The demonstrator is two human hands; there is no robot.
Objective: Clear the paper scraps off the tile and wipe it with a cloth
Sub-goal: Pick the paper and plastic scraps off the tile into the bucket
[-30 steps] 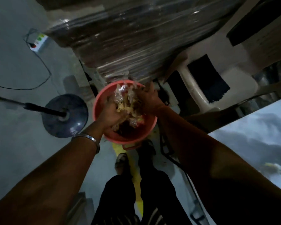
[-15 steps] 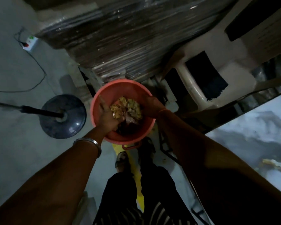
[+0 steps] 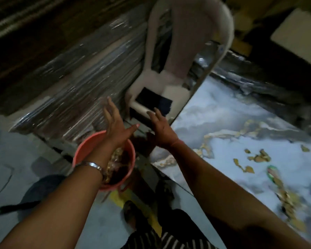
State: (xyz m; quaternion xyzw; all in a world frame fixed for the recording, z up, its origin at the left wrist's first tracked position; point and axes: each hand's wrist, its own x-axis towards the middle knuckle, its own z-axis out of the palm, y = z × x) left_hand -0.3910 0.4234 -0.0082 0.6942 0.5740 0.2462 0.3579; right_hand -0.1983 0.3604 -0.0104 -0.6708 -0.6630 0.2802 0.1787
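our left hand [image 3: 116,125] spread, empty, above the bucket [image 3: 83,151] | right hand [image 3: 162,131] flat open too | paper scraps [image 3: 258,158] all over the tile [image 3: 223,112]

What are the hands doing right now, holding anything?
Left hand: open, fingers spread, holding nothing, above the bucket.
Right hand: open, fingers straight, holding nothing.
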